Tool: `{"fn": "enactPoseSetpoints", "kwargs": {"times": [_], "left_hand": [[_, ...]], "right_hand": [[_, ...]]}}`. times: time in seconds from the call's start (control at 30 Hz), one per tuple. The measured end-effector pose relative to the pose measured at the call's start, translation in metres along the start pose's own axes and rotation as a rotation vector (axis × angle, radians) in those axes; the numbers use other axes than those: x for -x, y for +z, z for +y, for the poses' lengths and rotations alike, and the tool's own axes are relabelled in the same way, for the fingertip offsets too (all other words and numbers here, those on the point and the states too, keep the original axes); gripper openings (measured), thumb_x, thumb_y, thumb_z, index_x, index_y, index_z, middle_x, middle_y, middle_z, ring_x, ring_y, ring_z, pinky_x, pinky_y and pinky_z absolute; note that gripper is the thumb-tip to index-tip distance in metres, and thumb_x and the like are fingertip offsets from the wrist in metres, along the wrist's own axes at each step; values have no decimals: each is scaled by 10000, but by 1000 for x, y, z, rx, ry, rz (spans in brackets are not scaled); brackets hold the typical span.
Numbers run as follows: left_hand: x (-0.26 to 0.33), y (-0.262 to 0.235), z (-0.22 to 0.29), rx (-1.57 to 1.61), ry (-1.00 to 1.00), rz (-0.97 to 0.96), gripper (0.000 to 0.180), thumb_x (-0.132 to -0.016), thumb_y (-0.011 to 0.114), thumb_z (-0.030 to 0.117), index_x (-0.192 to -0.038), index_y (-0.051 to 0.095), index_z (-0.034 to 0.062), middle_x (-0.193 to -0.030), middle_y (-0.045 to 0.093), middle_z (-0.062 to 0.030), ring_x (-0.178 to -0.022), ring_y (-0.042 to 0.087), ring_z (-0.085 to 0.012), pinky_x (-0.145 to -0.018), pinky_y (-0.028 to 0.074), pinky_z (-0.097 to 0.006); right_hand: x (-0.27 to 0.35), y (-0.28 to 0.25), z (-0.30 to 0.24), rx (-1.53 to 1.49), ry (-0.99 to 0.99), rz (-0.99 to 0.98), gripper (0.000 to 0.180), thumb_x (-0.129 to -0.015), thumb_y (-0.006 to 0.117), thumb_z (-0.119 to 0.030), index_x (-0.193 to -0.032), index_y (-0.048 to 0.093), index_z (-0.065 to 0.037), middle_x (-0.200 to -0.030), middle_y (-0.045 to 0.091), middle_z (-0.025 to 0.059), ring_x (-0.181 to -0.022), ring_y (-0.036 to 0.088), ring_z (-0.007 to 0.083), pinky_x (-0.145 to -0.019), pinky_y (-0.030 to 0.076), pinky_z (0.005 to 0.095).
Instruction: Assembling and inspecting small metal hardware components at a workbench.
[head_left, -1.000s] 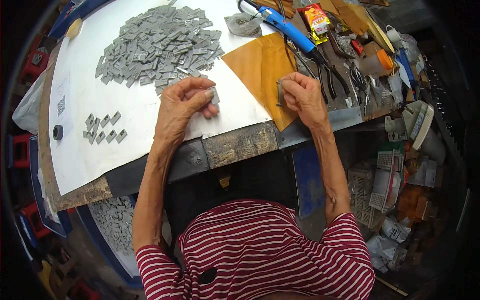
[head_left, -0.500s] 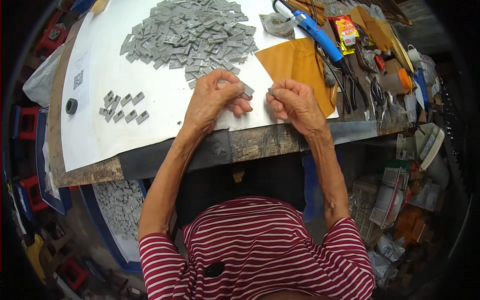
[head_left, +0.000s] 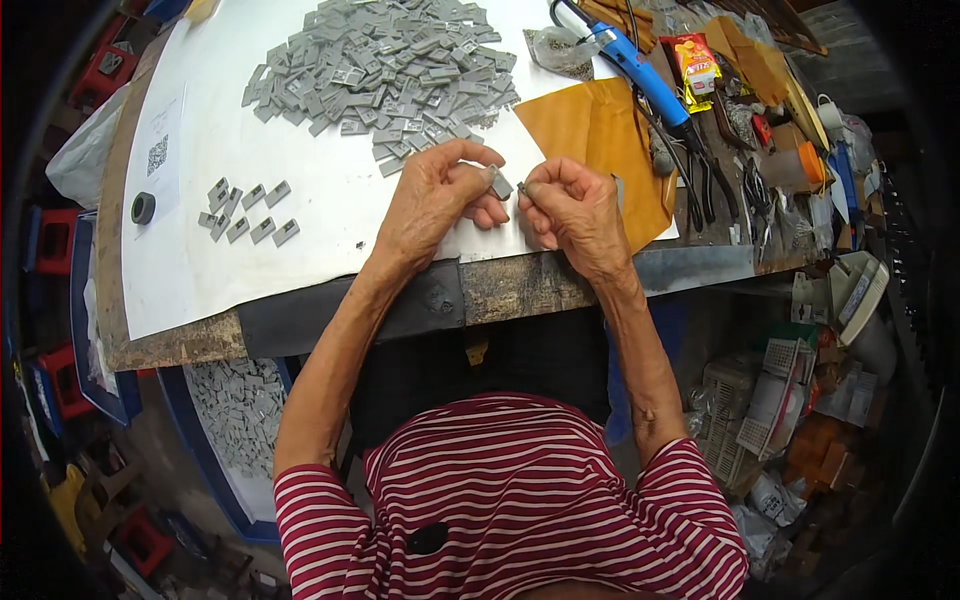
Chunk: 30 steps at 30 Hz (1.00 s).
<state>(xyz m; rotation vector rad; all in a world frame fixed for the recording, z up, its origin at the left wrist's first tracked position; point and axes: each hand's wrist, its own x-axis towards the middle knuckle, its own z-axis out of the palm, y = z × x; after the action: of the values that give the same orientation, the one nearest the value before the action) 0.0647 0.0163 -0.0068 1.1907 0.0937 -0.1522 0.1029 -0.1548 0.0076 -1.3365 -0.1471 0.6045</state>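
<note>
My left hand (head_left: 440, 200) pinches a small grey plastic piece (head_left: 501, 186) between thumb and fingers, just above the white sheet (head_left: 330, 220). Close beside it, my right hand (head_left: 575, 210) holds a tiny thin metal part (head_left: 524, 188) at its fingertips, pointed at the grey piece. The two hands nearly touch over the table's front edge. A big heap of the same grey pieces (head_left: 385, 65) lies farther back on the sheet. Several grey pieces (head_left: 245, 212) sit in a small group to the left.
A brown envelope (head_left: 600, 140) lies right of my hands. Behind it are a blue-handled tool (head_left: 640, 75), pliers (head_left: 715, 190) and cluttered small items. A black tape roll (head_left: 143, 208) sits far left. A blue tub of grey pieces (head_left: 235, 410) stands below the table.
Both hands have come together near the sheet's front edge; the right hand left the brown envelope and moved left to meet the left hand. The view shifted slightly.
</note>
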Motion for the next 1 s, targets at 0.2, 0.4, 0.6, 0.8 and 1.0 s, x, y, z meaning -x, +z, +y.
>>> {"fn": "enactPoseSetpoints", "kwargs": {"times": [0.2,0.4,0.6,0.8,1.0], "left_hand": [[1,-1,-1,-61,39,-47,209,-807,493,55,-976,564,-46,-624,596,-73,-541,544,-91,-525,439,-193],[3,4,2,-114,58,-47,241,-773,530,12,-1005,559,-46,-676,579,-51,-570,551,-88,-544,454,-200],[5,2,4,-163,26,-86,267,-777,548,-4,-1042,581,-5,-714,533,-10,-601,531,-77,-594,458,-203],[7,2,5,-221,110,-86,275,-764,536,6,-1034,590,10,-691,513,7,-588,480,-54,-549,408,-180],[9,4,7,-205,98,-8,248,-782,551,50,-1024,560,-7,-740,522,7,-637,483,-63,-617,409,-188]], "right_hand": [[0,3,2,14,-32,0,50,-789,541,4,-821,530,41,-670,574,75,-489,496,66,-390,393,184],[-1,5,4,-11,-49,10,35,-781,538,38,-807,515,40,-640,550,82,-465,463,70,-355,345,183],[0,4,7,-30,-52,12,41,-783,541,38,-807,508,30,-642,550,81,-469,463,71,-360,340,178],[4,6,4,-91,-65,17,34,-757,535,38,-791,532,31,-648,568,74,-477,479,65,-384,372,182],[7,6,2,-84,-86,43,43,-747,540,49,-787,541,33,-642,568,74,-475,482,66,-381,376,182]]}}
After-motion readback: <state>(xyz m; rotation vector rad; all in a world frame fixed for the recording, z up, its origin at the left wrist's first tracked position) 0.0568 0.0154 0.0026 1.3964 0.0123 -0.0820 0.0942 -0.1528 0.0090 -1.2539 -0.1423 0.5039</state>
